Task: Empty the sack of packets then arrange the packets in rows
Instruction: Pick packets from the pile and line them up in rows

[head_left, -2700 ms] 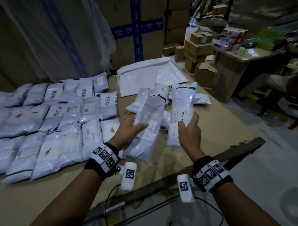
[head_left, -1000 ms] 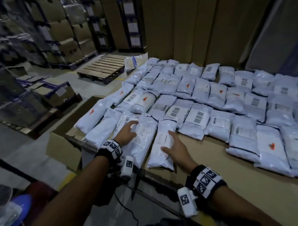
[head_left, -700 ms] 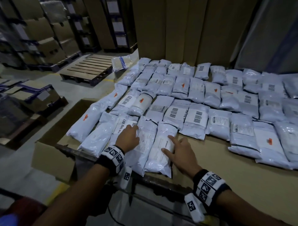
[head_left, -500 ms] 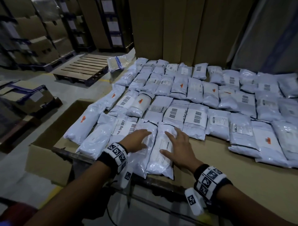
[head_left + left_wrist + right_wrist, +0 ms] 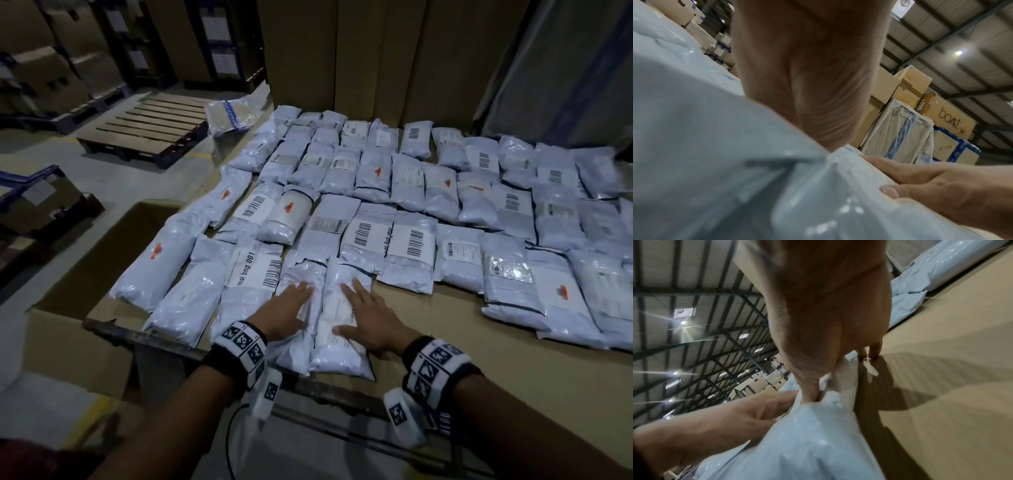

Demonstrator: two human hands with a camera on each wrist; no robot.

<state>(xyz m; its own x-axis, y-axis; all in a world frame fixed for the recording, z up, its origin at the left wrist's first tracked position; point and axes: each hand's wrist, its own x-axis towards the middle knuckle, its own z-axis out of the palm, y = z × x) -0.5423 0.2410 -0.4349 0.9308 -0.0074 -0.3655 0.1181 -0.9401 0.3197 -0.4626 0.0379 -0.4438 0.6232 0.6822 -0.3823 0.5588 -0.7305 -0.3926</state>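
Hands flat on two packets, table edge

I see pale blue-grey packets, white labels with black barcodes, some orange marks. Brown cardboard table under them. Black-and-white checker-tag wristbands.

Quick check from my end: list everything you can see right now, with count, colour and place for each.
packets: dozens, pale blue-white, in rows across the table
two nearest packets: side by side at the near edge, under the hands
table: one, brown cardboard top
open box: one, brown, left of the table
pallet: one, wooden, on the floor far left
clear bag: one, blue-striped, by the pallet
stacked cartons: several, brown, far left
left hand: flat on the left packet
right hand: flat on the right packet
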